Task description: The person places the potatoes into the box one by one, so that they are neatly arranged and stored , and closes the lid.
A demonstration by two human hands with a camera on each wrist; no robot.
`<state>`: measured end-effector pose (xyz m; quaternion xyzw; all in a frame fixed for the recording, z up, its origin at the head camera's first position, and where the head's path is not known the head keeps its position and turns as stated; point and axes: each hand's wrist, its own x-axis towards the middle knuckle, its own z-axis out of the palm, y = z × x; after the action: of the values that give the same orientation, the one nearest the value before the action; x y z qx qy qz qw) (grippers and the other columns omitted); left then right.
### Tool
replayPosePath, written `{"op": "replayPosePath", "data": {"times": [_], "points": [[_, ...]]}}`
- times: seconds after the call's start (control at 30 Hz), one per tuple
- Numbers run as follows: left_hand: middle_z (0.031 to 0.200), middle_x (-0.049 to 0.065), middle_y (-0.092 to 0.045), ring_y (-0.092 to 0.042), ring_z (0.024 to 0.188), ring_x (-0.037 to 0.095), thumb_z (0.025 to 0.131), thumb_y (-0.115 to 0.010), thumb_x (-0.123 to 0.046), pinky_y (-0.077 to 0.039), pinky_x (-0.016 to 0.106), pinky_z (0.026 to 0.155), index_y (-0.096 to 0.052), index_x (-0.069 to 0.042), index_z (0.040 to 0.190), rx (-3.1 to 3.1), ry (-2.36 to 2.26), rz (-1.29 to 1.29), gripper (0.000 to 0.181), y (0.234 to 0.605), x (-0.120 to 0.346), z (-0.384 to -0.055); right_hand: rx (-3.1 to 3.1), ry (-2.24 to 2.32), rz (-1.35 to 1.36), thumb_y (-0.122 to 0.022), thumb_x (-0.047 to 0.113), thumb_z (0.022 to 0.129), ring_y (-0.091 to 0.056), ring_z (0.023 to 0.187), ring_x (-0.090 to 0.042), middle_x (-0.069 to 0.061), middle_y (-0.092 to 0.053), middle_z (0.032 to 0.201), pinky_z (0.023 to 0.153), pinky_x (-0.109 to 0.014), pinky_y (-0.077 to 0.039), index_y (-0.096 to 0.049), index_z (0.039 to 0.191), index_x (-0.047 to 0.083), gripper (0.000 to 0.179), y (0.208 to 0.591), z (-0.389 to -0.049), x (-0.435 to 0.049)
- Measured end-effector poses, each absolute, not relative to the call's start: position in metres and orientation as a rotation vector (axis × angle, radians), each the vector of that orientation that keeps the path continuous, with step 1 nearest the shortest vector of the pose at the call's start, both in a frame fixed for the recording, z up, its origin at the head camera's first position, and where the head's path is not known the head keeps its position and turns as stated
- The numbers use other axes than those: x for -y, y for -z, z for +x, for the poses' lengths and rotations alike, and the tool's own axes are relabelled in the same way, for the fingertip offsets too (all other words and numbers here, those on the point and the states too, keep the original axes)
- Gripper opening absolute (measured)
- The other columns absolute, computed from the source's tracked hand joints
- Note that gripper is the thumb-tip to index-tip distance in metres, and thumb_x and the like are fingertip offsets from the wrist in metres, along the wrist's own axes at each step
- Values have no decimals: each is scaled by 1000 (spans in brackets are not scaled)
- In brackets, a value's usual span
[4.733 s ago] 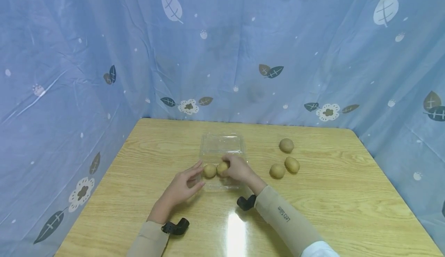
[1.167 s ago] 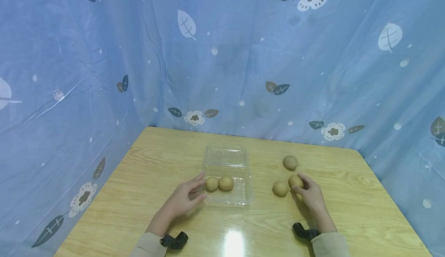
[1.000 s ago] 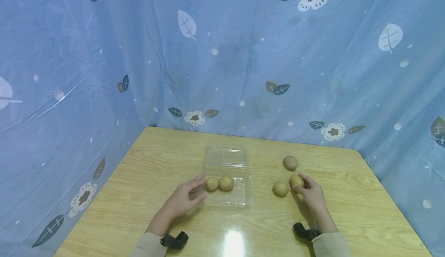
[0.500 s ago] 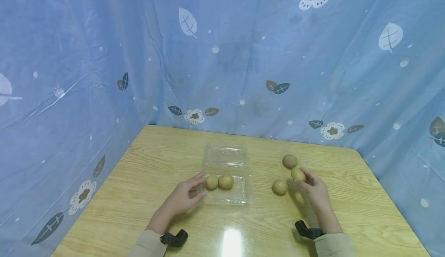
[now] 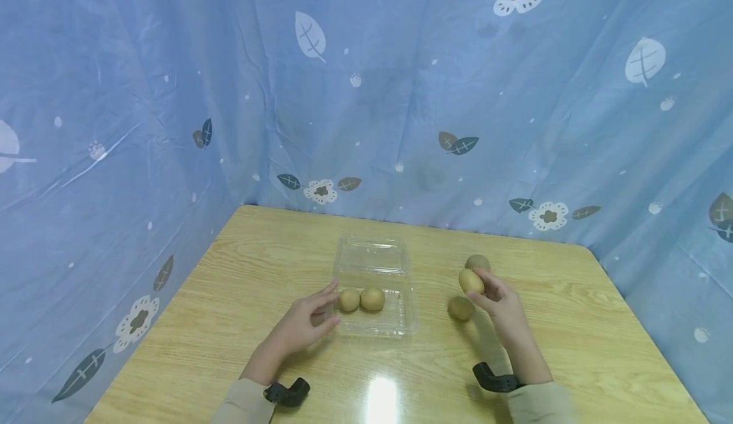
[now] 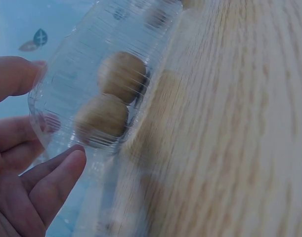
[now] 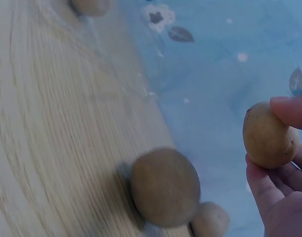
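Note:
A clear plastic clamshell box [image 5: 395, 265] lies open mid-table with two brown kiwis [image 5: 348, 300] [image 5: 372, 298] side by side in its near half. My left hand [image 5: 329, 308] rests on the table, and its straight fingers [image 6: 57, 180] touch the box's left wall [image 6: 66, 84]. My right hand [image 5: 485, 289] pinches a third kiwi [image 5: 470, 281] [image 7: 267, 136] and holds it above the table, right of the box. Below it a loose kiwi [image 5: 460, 308] [image 7: 164, 186] lies on the wood. Another [image 5: 478, 261] sits just behind the held one, partly hidden.
The wooden table [image 5: 561, 322] is closed in at the back and both sides by a blue leaf-print curtain [image 5: 401, 93]. A black wrist mount sits on each forearm [image 5: 286, 392] [image 5: 495, 379]. A lamp glare [image 5: 382, 402] marks the near table edge.
My right hand has picked one kiwi up off the table and carried it up and left. The left hand and the box have stayed put.

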<state>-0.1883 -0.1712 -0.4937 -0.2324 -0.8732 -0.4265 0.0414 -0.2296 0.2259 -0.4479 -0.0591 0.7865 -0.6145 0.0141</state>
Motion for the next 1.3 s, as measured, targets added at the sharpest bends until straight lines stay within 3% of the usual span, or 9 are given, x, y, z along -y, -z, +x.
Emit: {"op": "replayPosePath", "data": {"times": [0.23, 0.47, 0.73, 1.0, 1.3], "points": [[153, 11, -31, -52, 124, 33, 94, -58, -34, -54, 36, 93, -49, -1, 136, 2678, 1301, -711, 55, 495, 171, -188, -2374, 1926, -280, -65, 15, 90, -50, 107, 13, -23, -35, 148, 89, -5, -47, -34, 144, -2, 65, 452, -232, -206], [153, 8, -31, -51, 125, 31, 93, -61, -29, -54, 34, 93, -49, -3, 136, 2684, 1286, -693, 52, 496, 171, -189, -2330, 1926, -309, -69, 12, 86, -53, 110, 5, -19, -43, 145, 90, -9, -48, -41, 141, 1, 62, 455, -234, -185], [153, 10, -31, -50, 126, 31, 93, -61, -30, -54, 33, 94, -49, -2, 136, 2686, 1311, -692, 53, 493, 170, -188, -2300, 1911, -402, -70, 11, 85, -48, 127, -31, -20, -45, 142, 91, -12, -49, -44, 139, 0, 60, 457, -238, -163], [154, 7, -31, -49, 127, 30, 92, -62, -25, -54, 32, 93, -49, -1, 136, 2689, 1328, -673, 51, 493, 169, -189, -2300, 1878, -446, -69, 7, 85, -46, 129, -35, -21, -44, 143, 97, -14, -47, -45, 138, -1, 59, 456, -240, -146], [153, 8, -31, -50, 126, 30, 93, -62, -27, -54, 31, 93, -50, -1, 136, 2681, 1328, -685, 51, 494, 170, -190, -2282, 1854, -518, -68, 2, 85, -43, 132, -35, -20, -43, 144, 106, -29, -44, -44, 138, -3, 59, 460, -246, -135]]}}
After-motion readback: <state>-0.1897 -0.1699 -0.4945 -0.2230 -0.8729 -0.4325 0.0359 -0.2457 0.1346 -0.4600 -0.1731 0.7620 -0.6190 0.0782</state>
